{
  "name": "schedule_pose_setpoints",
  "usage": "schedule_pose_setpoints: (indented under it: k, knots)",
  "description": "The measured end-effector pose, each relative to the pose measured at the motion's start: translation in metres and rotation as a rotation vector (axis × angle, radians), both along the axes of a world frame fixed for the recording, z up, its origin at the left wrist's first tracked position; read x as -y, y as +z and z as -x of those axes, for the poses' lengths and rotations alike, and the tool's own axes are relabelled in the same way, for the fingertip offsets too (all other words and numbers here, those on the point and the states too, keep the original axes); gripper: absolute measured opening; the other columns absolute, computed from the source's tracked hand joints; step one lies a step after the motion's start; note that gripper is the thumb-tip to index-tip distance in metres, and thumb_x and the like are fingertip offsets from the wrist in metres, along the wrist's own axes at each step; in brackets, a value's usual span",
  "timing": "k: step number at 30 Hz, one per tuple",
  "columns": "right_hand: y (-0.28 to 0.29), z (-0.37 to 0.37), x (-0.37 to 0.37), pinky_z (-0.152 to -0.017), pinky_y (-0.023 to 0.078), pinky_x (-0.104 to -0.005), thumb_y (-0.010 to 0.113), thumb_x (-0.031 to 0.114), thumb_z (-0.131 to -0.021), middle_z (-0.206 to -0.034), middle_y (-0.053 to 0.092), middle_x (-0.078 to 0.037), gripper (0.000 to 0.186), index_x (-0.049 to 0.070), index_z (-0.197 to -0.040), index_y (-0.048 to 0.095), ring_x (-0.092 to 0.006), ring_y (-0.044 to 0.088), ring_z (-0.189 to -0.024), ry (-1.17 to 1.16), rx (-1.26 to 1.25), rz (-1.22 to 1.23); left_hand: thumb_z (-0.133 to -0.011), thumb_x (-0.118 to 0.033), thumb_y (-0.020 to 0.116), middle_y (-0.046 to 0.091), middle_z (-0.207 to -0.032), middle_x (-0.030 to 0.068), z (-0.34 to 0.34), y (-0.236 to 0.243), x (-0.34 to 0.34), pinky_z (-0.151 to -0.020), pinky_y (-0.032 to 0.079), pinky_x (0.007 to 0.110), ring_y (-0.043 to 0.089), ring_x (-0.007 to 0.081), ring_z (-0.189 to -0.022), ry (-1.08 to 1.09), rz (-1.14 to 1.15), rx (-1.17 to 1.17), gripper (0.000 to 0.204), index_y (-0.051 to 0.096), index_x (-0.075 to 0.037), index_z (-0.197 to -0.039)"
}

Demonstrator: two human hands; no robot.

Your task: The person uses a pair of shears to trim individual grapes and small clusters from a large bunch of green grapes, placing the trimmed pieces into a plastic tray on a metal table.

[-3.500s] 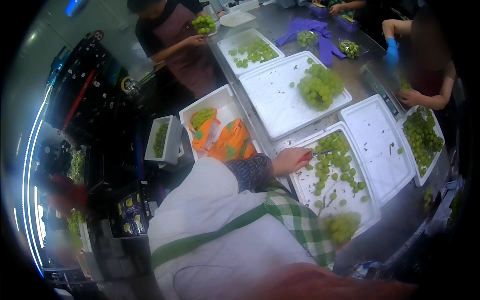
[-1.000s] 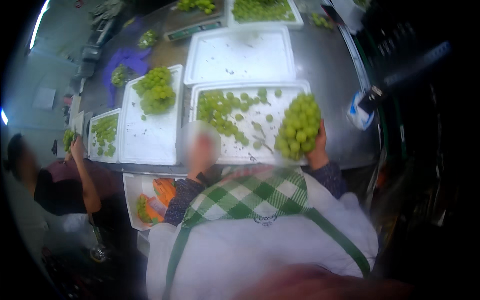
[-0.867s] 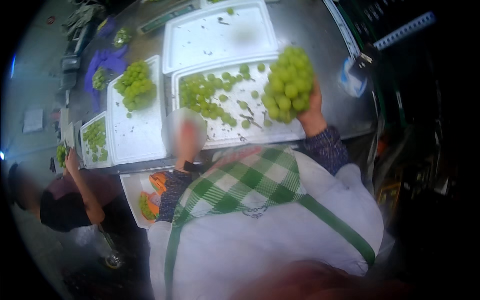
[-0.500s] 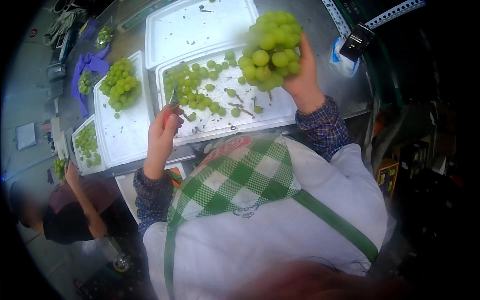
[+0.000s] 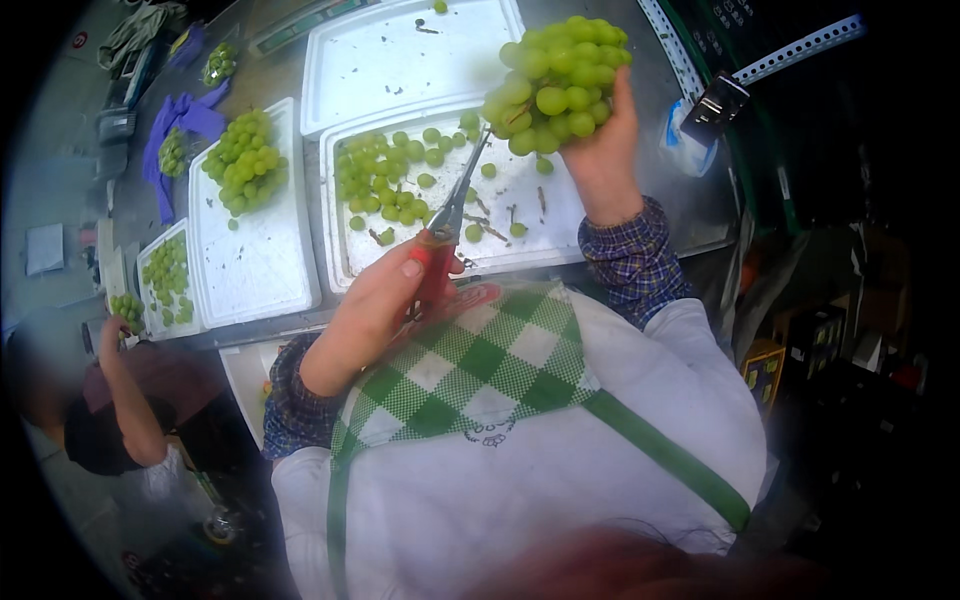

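My left hand (image 5: 365,305) is closed on red-handled snips (image 5: 460,200); their long blades point up and right, tips at the lower left edge of a large green grape bunch (image 5: 555,75). I cannot tell whether they touch it. My right hand (image 5: 605,165) grips that bunch from the right, raised over a white tray (image 5: 555,215) scattered with loose grapes (image 5: 395,150) and stalk bits. Behind lies another white tray (image 5: 400,65) with a few specks and grapes.
Trays at left hold a second bunch (image 5: 250,160) and loose grapes (image 5: 170,275), beside a purple cloth-like item (image 5: 190,125). A co-worker (image 5: 130,410) works at left. At right are the metal table's edge, a perforated rail (image 5: 800,45) and a black bracket (image 5: 715,105). A white box (image 5: 245,380) sits below.
Over the last second my right hand has raised the grape bunch. My left hand has moved right with the snips, whose tips are now up by the bunch.
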State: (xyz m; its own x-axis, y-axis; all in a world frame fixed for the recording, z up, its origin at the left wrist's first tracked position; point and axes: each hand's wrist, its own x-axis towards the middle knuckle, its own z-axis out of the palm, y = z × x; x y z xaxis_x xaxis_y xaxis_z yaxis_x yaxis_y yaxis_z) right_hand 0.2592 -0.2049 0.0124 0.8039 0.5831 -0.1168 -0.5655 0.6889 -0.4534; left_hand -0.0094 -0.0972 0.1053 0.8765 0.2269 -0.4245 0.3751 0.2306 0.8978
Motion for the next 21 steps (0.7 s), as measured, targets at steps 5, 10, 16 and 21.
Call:
schedule_pose_setpoints:
  k: [5,10,16,21]
  knots:
    - [0.009,-0.002,0.008,-0.109,0.041,-0.0502,0.046,0.056,-0.099,-0.143,0.047,-0.008,0.06,0.015,-0.143,0.041,-0.0288,0.048,-0.131,0.007,0.04,-0.012,-0.102,-0.041,0.041,0.06,-0.118,0.0136,0.006,-0.001,0.0,-0.089,0.048,0.034,0.061,0.0194,-0.1,0.036,0.115,0.049,0.056,0.047,0.004,-0.135]
    - [0.009,-0.004,0.011,-0.109,0.04,-0.0506,0.044,0.057,-0.099,-0.142,0.048,-0.009,0.061,0.015,-0.143,0.041,-0.0292,0.048,-0.131,0.018,0.058,-0.031,-0.103,-0.038,0.042,0.062,-0.116,0.0139,0.013,-0.02,-0.016,-0.088,0.048,0.035,0.062,0.0188,-0.099,-0.019,0.088,-0.016,0.052,0.05,0.003,-0.133]
    - [0.008,-0.003,0.017,-0.109,0.04,-0.0504,0.045,0.057,-0.099,-0.142,0.049,-0.009,0.061,0.015,-0.143,0.042,-0.0291,0.048,-0.13,0.013,0.033,-0.04,-0.097,-0.024,0.052,0.064,-0.104,0.0232,0.024,-0.067,-0.023,-0.085,0.049,0.044,0.062,0.0391,-0.093,-0.419,-1.062,-0.18,0.037,0.056,0.002,-0.122]
    - [0.006,-0.001,0.022,-0.109,0.04,-0.0498,0.049,0.055,-0.098,-0.141,0.05,-0.008,0.061,0.014,-0.143,0.042,-0.0284,0.048,-0.131,0.002,-0.016,-0.047,-0.095,-0.023,0.053,0.065,-0.093,0.0232,0.04,-0.051,-0.028,-0.077,0.049,0.051,0.061,0.0441,-0.085,-0.647,-1.044,-0.39,0.025,0.059,0.0,-0.103]
